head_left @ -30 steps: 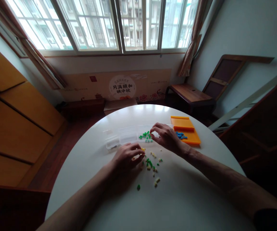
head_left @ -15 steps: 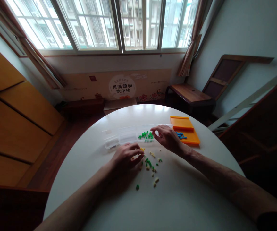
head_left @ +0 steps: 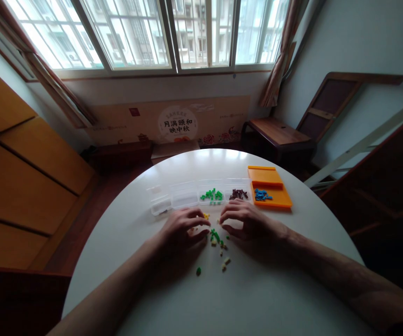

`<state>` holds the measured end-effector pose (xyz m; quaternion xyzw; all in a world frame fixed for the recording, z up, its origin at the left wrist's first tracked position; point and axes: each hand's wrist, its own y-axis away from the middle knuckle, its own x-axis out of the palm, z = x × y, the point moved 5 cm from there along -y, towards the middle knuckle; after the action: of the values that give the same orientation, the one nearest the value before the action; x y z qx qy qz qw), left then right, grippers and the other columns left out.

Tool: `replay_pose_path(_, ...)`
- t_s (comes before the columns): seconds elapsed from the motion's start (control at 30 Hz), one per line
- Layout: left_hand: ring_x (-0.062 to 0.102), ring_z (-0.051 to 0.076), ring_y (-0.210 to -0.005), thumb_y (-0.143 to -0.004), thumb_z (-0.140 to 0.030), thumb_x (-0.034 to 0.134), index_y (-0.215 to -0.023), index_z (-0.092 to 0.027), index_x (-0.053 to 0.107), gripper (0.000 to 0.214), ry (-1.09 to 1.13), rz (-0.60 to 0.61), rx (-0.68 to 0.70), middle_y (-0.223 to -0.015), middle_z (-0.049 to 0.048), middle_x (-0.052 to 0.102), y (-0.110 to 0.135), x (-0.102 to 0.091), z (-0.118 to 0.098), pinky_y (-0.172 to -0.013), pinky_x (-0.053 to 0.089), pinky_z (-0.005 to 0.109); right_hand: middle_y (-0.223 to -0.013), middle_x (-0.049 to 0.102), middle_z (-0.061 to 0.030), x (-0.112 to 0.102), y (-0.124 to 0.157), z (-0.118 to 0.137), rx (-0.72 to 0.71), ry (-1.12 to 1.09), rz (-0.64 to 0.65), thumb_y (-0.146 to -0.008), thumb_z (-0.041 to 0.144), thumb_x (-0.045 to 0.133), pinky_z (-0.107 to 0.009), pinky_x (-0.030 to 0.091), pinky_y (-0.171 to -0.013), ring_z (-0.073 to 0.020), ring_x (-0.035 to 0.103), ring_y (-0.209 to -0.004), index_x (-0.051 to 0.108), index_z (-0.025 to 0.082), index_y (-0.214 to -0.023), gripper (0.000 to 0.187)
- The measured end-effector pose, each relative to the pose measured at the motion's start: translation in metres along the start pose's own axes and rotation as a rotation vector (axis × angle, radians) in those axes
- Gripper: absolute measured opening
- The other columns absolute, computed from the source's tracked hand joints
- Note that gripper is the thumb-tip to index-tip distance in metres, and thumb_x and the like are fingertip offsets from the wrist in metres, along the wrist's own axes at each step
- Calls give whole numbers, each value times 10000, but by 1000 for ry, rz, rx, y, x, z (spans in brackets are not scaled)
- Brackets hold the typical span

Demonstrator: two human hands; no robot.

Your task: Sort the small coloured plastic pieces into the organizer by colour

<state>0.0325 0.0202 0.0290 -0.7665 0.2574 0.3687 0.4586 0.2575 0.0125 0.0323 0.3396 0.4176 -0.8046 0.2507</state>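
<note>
A small pile of loose green, cream and yellow bricks (head_left: pixel 218 241) lies on the round white table (head_left: pixel 264 289). My left hand (head_left: pixel 182 228) rests at the pile's left edge, fingers curled and pinched on something I cannot make out. My right hand (head_left: pixel 245 219) lies at the pile's right edge, fingers bent toward the bricks, tips close together. Behind the hands stands a clear compartment box (head_left: pixel 187 196) holding green bricks (head_left: pixel 211 195) in one section and dark brown bricks (head_left: pixel 238 193) in another.
An orange tray (head_left: pixel 274 198) with blue bricks (head_left: pixel 261 195) sits right of the clear box. A lone green brick (head_left: pixel 198 270) lies nearer me. Past the table are a low wooden bench (head_left: pixel 278 133), a window, and wooden cabinets on the left.
My right hand has drawn back from the clear box to the loose pile, uncovering the dark brown bricks. The left hand has stayed by the pile. The view has tilted slightly down.
</note>
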Motion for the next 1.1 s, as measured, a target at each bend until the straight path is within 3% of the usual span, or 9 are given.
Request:
replay_pose_path(0.23,721,162,-792,-995,-327,791,-1060,-264,833,100,91,-3,33,-971,54,781,2,3,2,-721,567,284,-1050,782,-42,16,-3,6,-34,-16,86,-972,470,823,-395,551,-945,-218,695,-970,752,251,-1078,254)
replay_pose_path(0.43,713,166,-813,-992,-302,773,-1108,-292,836,132,83,58,14,-986,48,774,4,9,2,-738,571,290,-1060,764,-29,17,0,1,11,-31,38,-986,312,787,-377,551,-956,-203,681,-986,758,260,-1038,79)
replay_pose_path(0.63,716,169,-829,-986,-259,749,-1079,-280,814,114,20,61,33,-1006,35,788,6,11,6,-765,577,303,-1047,758,-22,16,0,1,32,-35,16,-988,193,720,-397,551,-992,-200,686,-988,742,263,-1021,80)
replay_pose_path(0.7,712,169,-827,-984,-237,730,-1052,-265,804,105,-13,45,41,-1001,36,792,6,11,7,-768,579,305,-1052,759,-29,17,-1,1,38,-10,16,-995,242,739,-411,548,-998,-209,688,-1003,742,263,-1019,32)
replay_pose_path(0.8,714,167,-826,-990,-235,708,-1032,-253,794,97,-43,30,33,-1002,39,793,5,11,6,-775,584,303,-1060,763,-39,18,-2,1,40,34,19,-969,378,816,-419,546,-973,-223,692,-994,751,261,-1009,140)
replay_pose_path(1.1,720,180,-830,-985,-312,740,-1085,-262,795,124,-117,7,-25,-1027,41,783,5,11,7,-801,591,320,-1047,771,-31,20,-2,1,17,61,-21,-991,260,758,-403,542,-956,-214,706,-981,760,262,-1005,14)
